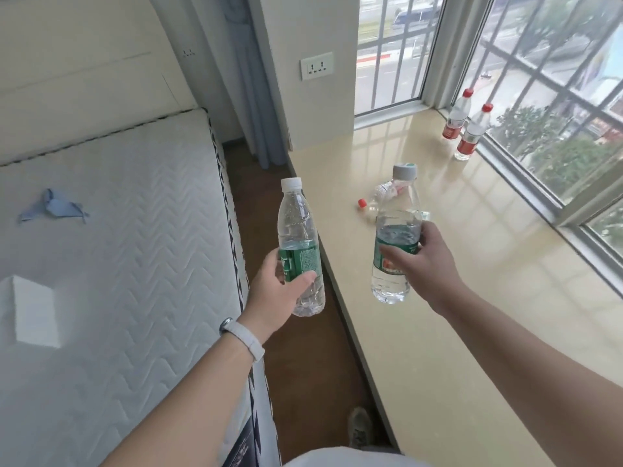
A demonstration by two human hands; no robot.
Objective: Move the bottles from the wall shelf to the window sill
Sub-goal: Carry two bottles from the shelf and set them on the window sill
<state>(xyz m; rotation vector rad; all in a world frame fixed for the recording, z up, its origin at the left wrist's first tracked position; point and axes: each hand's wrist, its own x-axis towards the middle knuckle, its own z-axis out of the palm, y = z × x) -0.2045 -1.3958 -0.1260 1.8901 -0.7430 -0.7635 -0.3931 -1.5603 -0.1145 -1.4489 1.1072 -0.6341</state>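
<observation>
Here, two green-labelled bottles are held upright in the air, one in each hand; the long axis of each is close to vertical, cap uppermost. At about nine o'clock a mattress [118, 230] is seen, with a blue cloth [54, 205] lying on it. The left hand [279, 291] is closed around the label of the white-capped bottle [300, 247], which hangs over the strip of floor between mattress and sill, just short of the sill's near edge; little water is visible in it. The right hand [421, 261] is wrapped around the grey-capped bottle [396, 237], which is already carried over the window sill [472, 298] and is roughly half filled; its base is clear of the stone. The right hand is judged the nearer to a set-down, since only a lowering is needed, whereas the left bottle must first be carried towards three o'clock. Just beyond the grey-capped bottle, at about twelve o'clock from it, a crushed bottle [381, 195] with a red cap is lying on its side, so the landing spot is best kept short of it. Farther off, at about one o'clock, two red-labelled bottles [467, 129] are standing close together by the window frame. The wall shelf is not in view.
</observation>
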